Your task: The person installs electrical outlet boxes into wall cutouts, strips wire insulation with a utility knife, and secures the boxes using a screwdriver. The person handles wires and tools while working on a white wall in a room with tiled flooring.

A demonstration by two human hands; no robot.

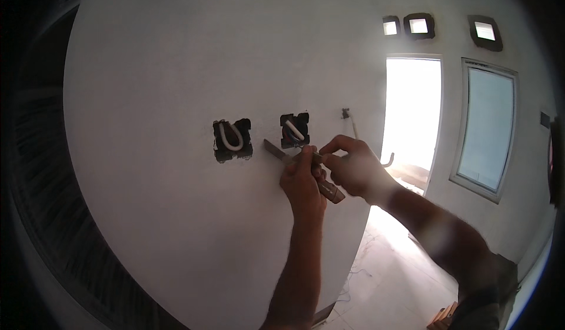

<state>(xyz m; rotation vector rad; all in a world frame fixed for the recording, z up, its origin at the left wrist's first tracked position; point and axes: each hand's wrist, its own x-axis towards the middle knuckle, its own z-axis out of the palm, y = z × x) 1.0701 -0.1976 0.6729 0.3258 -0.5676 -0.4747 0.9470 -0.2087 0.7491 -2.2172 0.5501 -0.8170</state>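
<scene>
My left hand [303, 180] is closed around a knife [275, 149]. Its flat grey blade points up and left, and its thick handle sticks out below the fist on the right. Just above the thumb, thin wires come out of the right wall box [287, 120], which also holds a short white cable end [295, 130]. My right hand [355, 168] is closed in a pinch against the left fingertips. Whatever it grips is too small and hidden to name. Left of the blade, a second wall box [245, 131] holds a looped white cable [231, 146].
A smaller hole with a hanging cable [354, 125] is near the wall's right edge. Beyond it are a bright doorway [412, 112] and a framed window [488, 130]. Thin wire lies on the tiled floor [382, 277], and brown pieces [442, 316] lie at the lower right.
</scene>
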